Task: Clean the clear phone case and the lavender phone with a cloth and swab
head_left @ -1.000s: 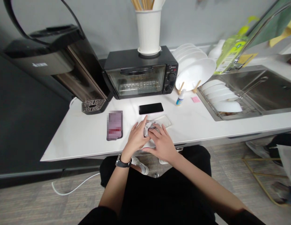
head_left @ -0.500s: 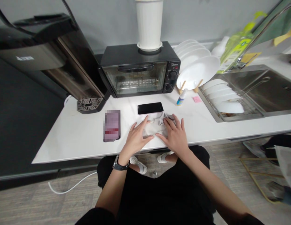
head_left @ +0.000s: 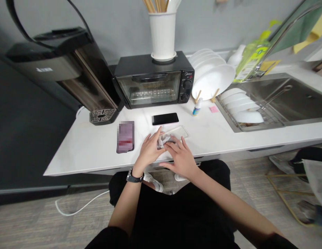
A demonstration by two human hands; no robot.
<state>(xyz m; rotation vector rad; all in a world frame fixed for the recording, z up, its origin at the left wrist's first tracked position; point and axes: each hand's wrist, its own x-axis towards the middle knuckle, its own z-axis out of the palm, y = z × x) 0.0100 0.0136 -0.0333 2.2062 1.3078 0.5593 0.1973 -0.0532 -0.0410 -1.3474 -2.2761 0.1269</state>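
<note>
A clear phone case [head_left: 182, 131] lies flat on the white counter in front of me. My left hand [head_left: 149, 149] grips its left end, thumb on the near side and fingers on the far side. Under the fingertips of my right hand [head_left: 182, 159] is a crumpled pale grey-white cloth [head_left: 164, 139], pressed onto the left part of the case; the right thumb is held apart. Just beyond the case rests a phone [head_left: 165, 119] with a dark screen. Further left is a purple-screened phone [head_left: 126, 136], its picture blurred out.
A black toaster oven [head_left: 153, 83] stands at the back, bearing a white utensil cup [head_left: 163, 36]. The drink machine [head_left: 72, 69] is on the left. To the right are a small spray bottle [head_left: 197, 107], a pink sticky note [head_left: 213, 109], racked plates [head_left: 215, 81] and a sink [head_left: 303, 100].
My right hand has drawn the cloth leftward and nearer to me, baring the right end of the case. My left hand stays at the left end. The camera view has tilted up slightly.
</note>
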